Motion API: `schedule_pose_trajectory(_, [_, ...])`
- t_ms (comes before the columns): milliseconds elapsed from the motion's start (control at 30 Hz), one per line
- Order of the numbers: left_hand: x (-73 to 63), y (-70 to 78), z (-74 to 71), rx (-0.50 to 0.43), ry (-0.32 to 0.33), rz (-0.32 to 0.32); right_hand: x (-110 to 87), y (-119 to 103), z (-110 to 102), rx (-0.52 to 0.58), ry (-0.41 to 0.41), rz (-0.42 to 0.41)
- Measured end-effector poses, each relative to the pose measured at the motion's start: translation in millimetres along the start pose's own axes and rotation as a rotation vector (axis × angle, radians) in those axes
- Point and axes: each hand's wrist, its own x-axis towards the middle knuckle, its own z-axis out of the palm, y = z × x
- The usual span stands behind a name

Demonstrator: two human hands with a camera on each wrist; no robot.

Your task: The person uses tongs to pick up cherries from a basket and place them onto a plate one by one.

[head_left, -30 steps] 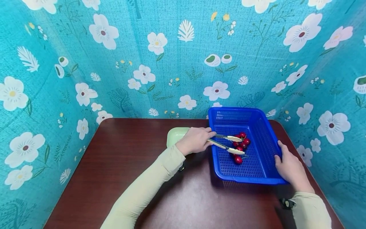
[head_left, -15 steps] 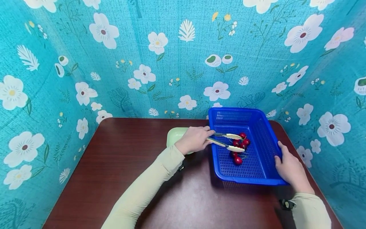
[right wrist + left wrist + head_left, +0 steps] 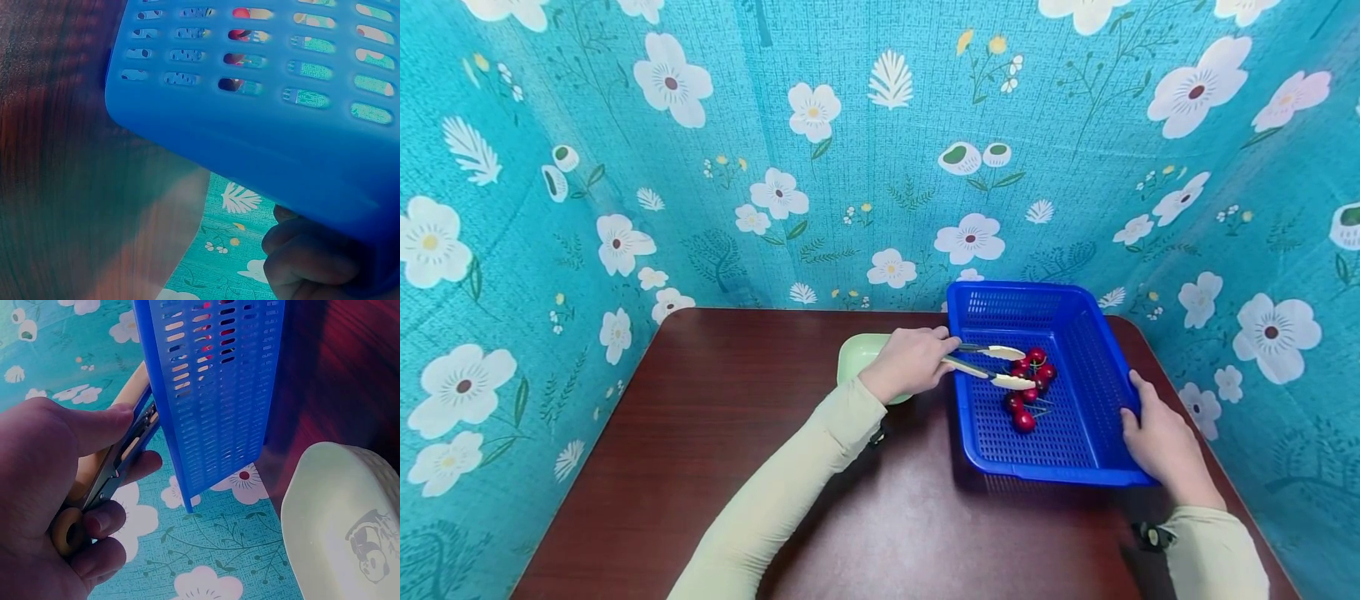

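Note:
My left hand [image 3: 910, 363] grips a pair of tongs [image 3: 972, 367] by the handles, reaching over the left rim of a blue perforated basket [image 3: 1075, 473]. The tongs' cream tips are spread apart above a cluster of red cherries [image 3: 1024, 421] with thin green stems on the basket floor; nothing shows clearly caught between them. In the left wrist view, thumb and fingers curl round the tong handles [image 3: 115, 465]. My right hand [image 3: 1165, 433] holds the basket's right rim. The right wrist view has its fingers [image 3: 306, 265] curled under that rim.
A pale green dish [image 3: 857, 354] stands left of the basket, partly hidden behind my left hand; a grey cartoon print shows inside it in the left wrist view. Both rest on a dark brown table [image 3: 737, 383]. A teal floral cloth [image 3: 850, 208] surrounds the table.
The tongs have drawn back slightly to the left and up, and one cherry under the lower tip now shows more. My right hand and the basket have stayed put.

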Motion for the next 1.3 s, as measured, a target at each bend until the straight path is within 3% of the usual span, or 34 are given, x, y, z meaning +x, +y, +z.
schedule_pose_trajectory(1067, [7.0, 13.9, 0.0, 0.075, -0.035, -0.004, -0.7, -3, 1, -0.009, 0.004, -0.014])
schedule_pose_trajectory(1300, [7.2, 15.4, 1.4, 0.082, -0.007, 0.0, -0.9, -3, 0, -0.004, 0.002, -0.007])
